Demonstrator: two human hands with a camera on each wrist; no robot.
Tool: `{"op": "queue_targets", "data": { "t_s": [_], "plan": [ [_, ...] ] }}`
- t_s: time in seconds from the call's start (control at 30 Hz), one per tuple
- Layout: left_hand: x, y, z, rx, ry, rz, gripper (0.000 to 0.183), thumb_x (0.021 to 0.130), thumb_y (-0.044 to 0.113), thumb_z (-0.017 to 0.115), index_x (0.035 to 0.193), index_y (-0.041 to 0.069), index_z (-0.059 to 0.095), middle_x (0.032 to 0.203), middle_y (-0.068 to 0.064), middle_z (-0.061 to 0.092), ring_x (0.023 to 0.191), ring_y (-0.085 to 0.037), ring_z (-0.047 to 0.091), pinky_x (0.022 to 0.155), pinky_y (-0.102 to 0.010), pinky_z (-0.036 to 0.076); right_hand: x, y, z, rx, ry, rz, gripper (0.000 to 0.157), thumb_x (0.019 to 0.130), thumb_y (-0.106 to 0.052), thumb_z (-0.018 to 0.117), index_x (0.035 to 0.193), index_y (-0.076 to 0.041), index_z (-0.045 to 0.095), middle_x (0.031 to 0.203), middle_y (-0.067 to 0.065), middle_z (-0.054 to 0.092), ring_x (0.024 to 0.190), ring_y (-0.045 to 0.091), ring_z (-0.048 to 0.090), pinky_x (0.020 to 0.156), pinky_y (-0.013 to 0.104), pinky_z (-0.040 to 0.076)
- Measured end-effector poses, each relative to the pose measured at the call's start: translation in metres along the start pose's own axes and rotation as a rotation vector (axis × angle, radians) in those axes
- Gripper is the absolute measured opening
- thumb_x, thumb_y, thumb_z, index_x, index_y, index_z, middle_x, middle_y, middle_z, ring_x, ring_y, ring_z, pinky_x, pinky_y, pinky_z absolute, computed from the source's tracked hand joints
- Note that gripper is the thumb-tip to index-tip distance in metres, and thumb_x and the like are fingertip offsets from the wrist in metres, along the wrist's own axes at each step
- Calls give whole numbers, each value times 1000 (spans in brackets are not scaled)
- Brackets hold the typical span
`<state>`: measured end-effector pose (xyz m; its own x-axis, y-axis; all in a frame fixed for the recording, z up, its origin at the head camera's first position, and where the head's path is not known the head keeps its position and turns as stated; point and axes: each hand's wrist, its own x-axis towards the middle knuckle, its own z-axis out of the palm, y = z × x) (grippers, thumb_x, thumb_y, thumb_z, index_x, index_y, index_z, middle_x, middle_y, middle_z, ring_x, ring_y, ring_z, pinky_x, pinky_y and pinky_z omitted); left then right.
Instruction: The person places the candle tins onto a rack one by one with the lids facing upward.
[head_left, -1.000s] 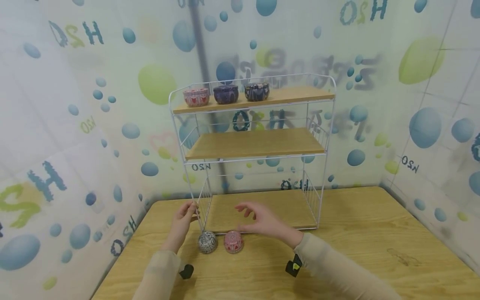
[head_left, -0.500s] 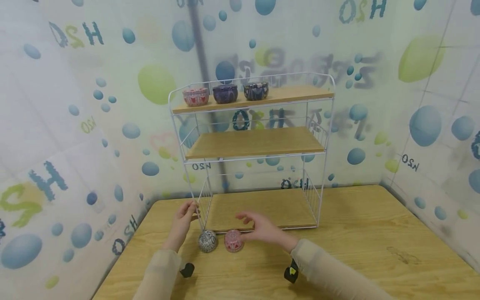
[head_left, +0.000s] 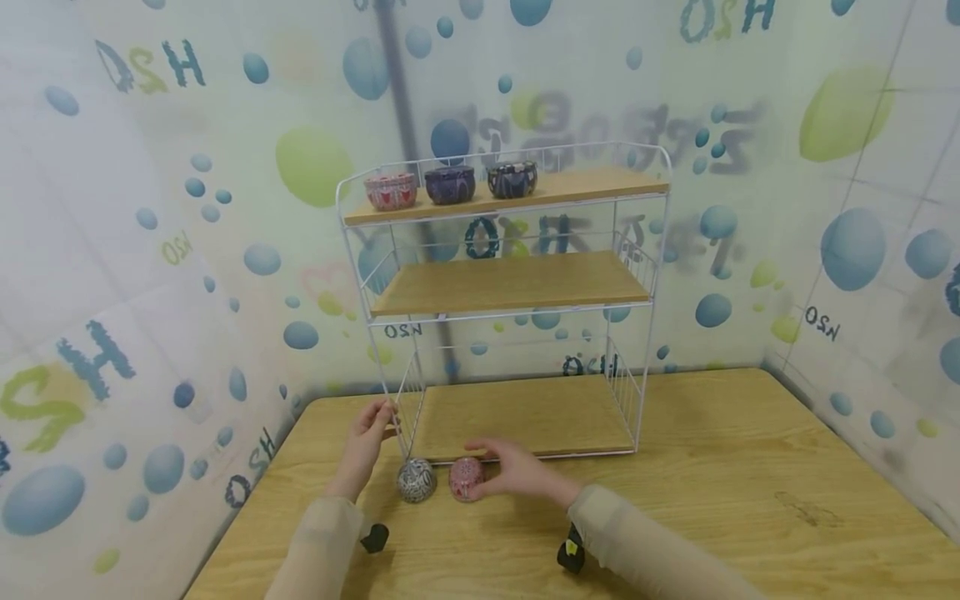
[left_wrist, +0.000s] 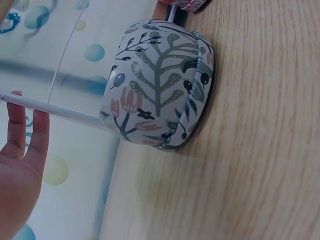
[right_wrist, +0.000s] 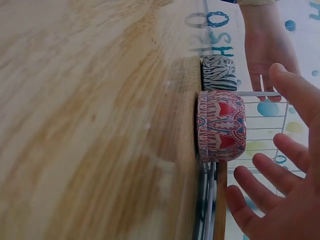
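Observation:
In the head view my left hand (head_left: pixel 366 432) grips the white front-left post of a wire shelf rack (head_left: pixel 651 358). Its fingers (left_wrist: pixel 37 135) lie against that post in the left wrist view. My right hand (head_left: pixel 519 472) reaches over a pink-and-red patterned round tin (head_left: pixel 465 481) on the table. The right wrist view has the thumb and fingers spread around this tin, with a gap between them and its side. Just left of it sits a black-and-white patterned tin (head_left: pixel 416 481), whose leaf print faces the left wrist camera. Both stand by the rack's front edge.
On the rack's top board (head_left: pixel 592 184) stand a pink tin (head_left: pixel 392 192), a purple tin (head_left: pixel 450 186) and a dark blue floral tin (head_left: pixel 512 180). Below are a middle board (head_left: pixel 510 283) and a bottom board (head_left: pixel 525 417). The wooden table (head_left: pixel 720 500) runs back to a printed wall covering.
My right hand has come down and left, from above the bottom board to around the pink tin, its fingers still spread. The left hand stays on the post.

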<state>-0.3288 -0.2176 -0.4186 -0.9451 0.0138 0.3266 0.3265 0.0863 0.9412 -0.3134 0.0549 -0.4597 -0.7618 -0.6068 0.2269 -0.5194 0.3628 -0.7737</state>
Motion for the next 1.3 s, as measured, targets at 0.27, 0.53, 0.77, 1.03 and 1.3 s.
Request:
{"op": "queue_targets", "data": {
  "t_s": [0.27, 0.53, 0.77, 1.03, 1.3],
  "plan": [
    [0, 2, 0, -1, -5, 8, 19, 104, 14, 45, 104, -2, 54, 92, -1, 56, 91, -23, 56, 87, -45, 52, 5, 1, 7, -31, -23, 9, 71, 78, -25, 82, 137, -2, 50, 133, 10, 54, 116, 26, 54, 95, 35, 47],
    [0, 2, -1, 6, 7, -2, 19, 104, 15, 46, 103, -2, 55, 96, -11, 56, 94, -30, 55, 85, -42, 53, 12, 11, 13, -72, -28, 16, 71, 76, -26, 84, 136, -5, 51, 131, 7, 55, 115, 20, 53, 93, 31, 48],
    [2, 0, -2, 7, -1, -10, 19, 104, 16, 46, 102, -1, 56, 93, -2, 57, 93, -25, 55, 86, -43, 53, 13, 12, 16, -105, -25, 26, 69, 75, -26, 84, 133, -6, 54, 129, 7, 56, 115, 20, 54, 93, 32, 48],
    [0, 1, -2, 9, -17, -6, 19, 104, 15, 46, 102, -2, 55, 94, -2, 56, 98, -37, 53, 86, -43, 52, 12, 12, 19, -97, -26, 58, 72, 75, -24, 84, 137, -5, 51, 135, 10, 53, 119, 26, 52, 96, 36, 47],
    [3, -4, -3, 11, 0, -1, 17, 104, 15, 47, 100, 2, 56, 92, -1, 57, 96, -36, 54, 86, -46, 52, 14, 9, 17, -107, -21, 69, 63, 78, -22, 81, 134, -6, 55, 128, 9, 58, 113, 24, 56, 91, 34, 49]
  ]
}}
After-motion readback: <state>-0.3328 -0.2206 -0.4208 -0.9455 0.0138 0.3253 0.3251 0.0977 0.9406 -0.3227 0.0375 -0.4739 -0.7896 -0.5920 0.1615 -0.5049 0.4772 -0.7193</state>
